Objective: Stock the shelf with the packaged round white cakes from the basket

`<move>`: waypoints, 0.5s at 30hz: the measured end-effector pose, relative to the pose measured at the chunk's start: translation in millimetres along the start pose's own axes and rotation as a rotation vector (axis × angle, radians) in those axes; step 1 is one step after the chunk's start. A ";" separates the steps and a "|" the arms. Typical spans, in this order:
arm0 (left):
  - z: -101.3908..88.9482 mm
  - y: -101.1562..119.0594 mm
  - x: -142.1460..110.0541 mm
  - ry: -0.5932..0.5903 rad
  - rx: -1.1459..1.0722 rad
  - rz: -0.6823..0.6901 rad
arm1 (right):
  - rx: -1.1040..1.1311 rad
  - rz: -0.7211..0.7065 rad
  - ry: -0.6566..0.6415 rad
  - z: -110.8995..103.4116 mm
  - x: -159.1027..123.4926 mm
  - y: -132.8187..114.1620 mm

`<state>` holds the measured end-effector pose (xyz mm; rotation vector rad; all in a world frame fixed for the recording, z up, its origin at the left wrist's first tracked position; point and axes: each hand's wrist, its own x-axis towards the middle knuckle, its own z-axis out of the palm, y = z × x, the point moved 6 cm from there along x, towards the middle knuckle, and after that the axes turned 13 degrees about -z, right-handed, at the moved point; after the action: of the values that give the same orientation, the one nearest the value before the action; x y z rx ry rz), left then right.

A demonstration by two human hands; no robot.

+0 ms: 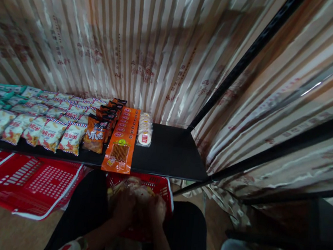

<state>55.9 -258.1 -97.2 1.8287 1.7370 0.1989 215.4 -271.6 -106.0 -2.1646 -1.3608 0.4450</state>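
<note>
Between my knees a red basket (164, 187) stands under the shelf's front edge, in dim light. Both my hands reach down into it. My left hand (124, 206) is curled against the left side of a clear plastic packet (142, 194) with pale contents. On the right side of the same packet, my right hand (157, 209) is closed, its fingers partly hidden. Shadow keeps me from telling what is inside the packet. Yellowish packets lie around it in the basket.
A black shelf (165, 157) holds rows of white snack bags (71, 136), orange-brown bags (94, 135), flat orange packs (119, 147) and round white packets (145, 134). More red baskets (36, 182) sit at the left. Black metal bars (250, 50) and a striped curtain (162, 52) bound the right and back.
</note>
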 end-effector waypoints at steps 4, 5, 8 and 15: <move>16.0 -27.2 -5.0 -0.011 0.143 0.004 | -0.113 0.214 -0.144 6.8 -6.2 27.3; 18.5 -32.6 -5.7 -0.007 0.156 0.010 | -0.106 0.250 -0.184 10.0 -7.8 30.2; 22.2 -42.5 -6.8 0.034 0.176 0.031 | -0.081 0.353 -0.254 17.4 -11.5 35.2; 32.4 -37.0 -8.3 0.043 0.221 0.040 | -0.010 0.293 -0.282 24.1 -3.8 47.5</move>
<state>39.2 -277.6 -139.9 2.0304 1.8136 0.0647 235.1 -284.9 -153.8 -2.3881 -1.1858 0.8854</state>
